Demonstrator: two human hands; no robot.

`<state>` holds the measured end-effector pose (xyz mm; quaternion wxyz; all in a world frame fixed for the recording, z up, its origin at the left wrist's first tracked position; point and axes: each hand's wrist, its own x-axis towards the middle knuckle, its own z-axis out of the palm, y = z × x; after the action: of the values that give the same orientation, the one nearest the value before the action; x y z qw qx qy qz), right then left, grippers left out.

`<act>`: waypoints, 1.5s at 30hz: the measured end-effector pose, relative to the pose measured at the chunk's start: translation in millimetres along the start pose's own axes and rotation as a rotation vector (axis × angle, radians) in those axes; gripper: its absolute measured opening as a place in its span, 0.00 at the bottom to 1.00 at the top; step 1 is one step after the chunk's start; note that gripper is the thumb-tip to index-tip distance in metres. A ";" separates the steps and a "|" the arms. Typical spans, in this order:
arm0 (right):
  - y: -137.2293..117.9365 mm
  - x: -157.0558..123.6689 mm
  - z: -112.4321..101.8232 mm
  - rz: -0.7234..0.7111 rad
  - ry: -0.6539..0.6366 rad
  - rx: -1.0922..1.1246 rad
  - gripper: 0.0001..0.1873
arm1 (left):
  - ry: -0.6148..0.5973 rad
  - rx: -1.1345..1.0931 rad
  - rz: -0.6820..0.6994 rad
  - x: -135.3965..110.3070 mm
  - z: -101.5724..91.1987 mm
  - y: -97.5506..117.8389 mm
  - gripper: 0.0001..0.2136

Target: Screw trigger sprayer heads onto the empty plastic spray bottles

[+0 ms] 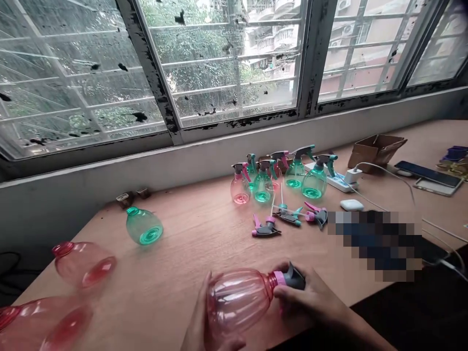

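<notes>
My left hand (196, 319) is wrapped round the base end of a clear pink spray bottle (239, 300), which lies tilted on its side near the table's front edge. At its neck, my right hand (314, 295) grips a grey and pink trigger sprayer head (293, 278). The head's pink collar meets the bottle's mouth; how tightly it is screwed on I cannot tell. Beyond my hands lie three loose sprayer heads: a pink and grey one (268, 226), a teal and grey one (288, 214) and another pink one (317, 215).
Several spray bottles with heads (263, 187) stand near the window wall. On the left are an open green bottle (142, 226) and two open pink bottles (82, 263). A power strip (341, 181), white earbud case (351, 205), cardboard box (376, 151) and phone (427, 174) occupy the right.
</notes>
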<state>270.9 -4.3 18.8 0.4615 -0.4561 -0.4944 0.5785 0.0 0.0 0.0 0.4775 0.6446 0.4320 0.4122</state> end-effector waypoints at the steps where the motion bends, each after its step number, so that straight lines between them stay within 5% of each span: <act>1: 0.2 0.0 -0.3 0.002 0.001 0.005 0.21 | -0.019 0.023 -0.001 -0.9 -0.6 2.1 0.45; 19: -8.1 -5.8 -0.1 -0.147 -0.018 0.001 0.19 | -0.133 0.077 0.004 -1.0 0.9 37.0 0.51; 45: 0.9 -5.1 -8.6 -0.117 -0.023 -0.114 0.18 | -0.128 0.197 0.036 -3.4 0.8 27.6 0.41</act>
<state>280.0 -8.1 17.4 0.4622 -0.4454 -0.5574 0.5267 4.3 -8.1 26.3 0.4311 0.7212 0.4271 0.3342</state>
